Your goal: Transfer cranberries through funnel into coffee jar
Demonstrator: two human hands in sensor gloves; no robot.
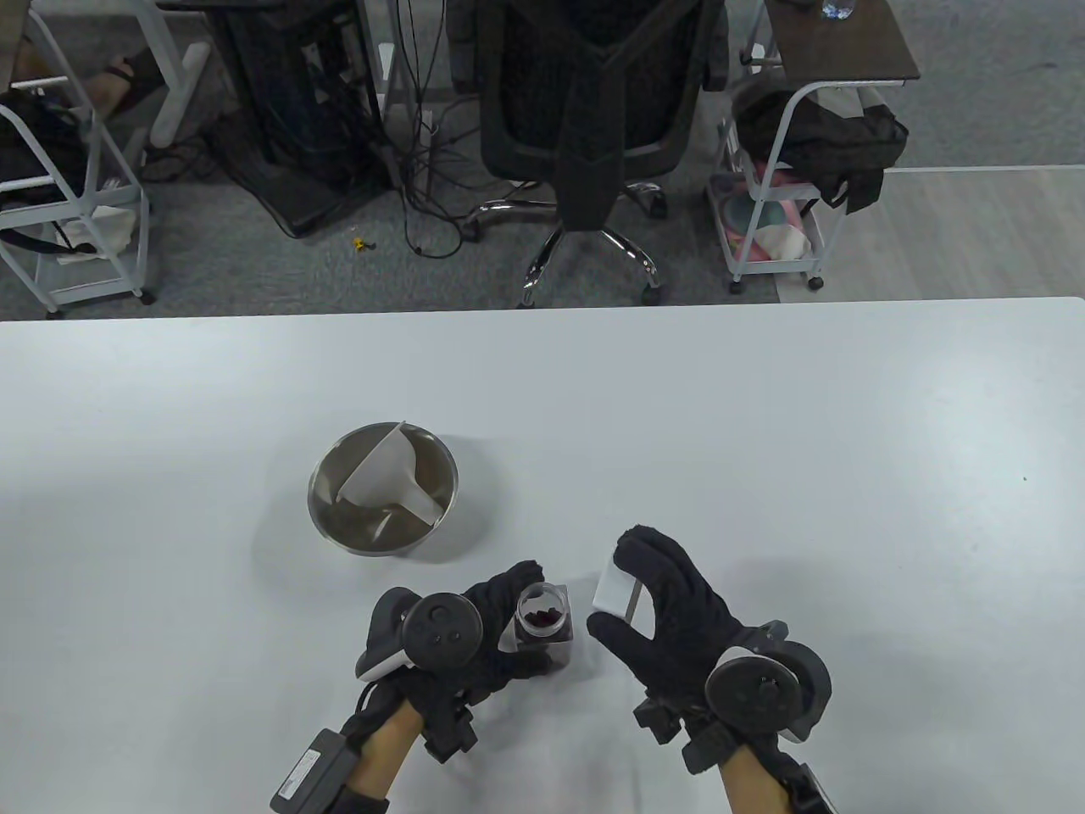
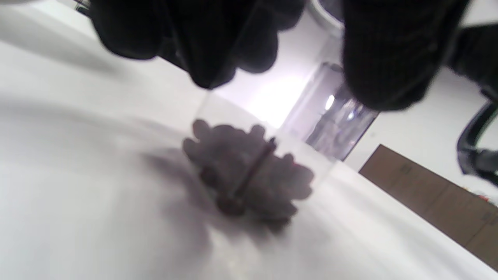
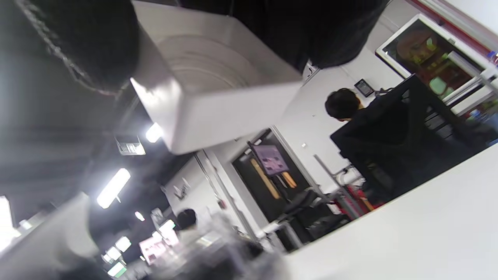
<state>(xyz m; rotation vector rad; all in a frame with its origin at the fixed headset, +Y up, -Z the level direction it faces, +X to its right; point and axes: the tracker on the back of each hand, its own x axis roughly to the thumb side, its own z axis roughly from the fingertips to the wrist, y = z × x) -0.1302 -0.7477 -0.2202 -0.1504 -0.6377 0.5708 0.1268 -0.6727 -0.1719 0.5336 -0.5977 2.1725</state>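
My left hand point(image 1: 483, 632) wraps around the coffee jar point(image 1: 547, 632), fingers curled against its clear wall, steadying it on the bench point(image 1: 763, 424) near my edge; the jar is open at the top and cranberries point(image 1: 542, 612) already lie in the bottom of it, dark and clumped in the left wrist view. My right hand point(image 1: 670, 602) pinches the white square lid point(image 1: 614, 589) between thumb and fingers, held off the bench just right of the jar. Farther out, up and to the left, the steel bowl point(image 1: 326, 509) stands well apart from the jar with the white funnel point(image 1: 386, 479) lying tipped on its side inside it; I see no berries left in the bowl, so I judge the pouring is done and the lid is what remains.

The risks from here, as I judge them: the lid is square and held only at its edges, so it could go on skewed and jam or slip from the glove; pressing it down off-centre could tilt the jar against my left palm and shake berries out; the gloves dull my feel, so I may think the lid is seated when it is not; beyond the bench an office chair point(image 1: 593, 110) and carts stand on the floor, no concern to me.
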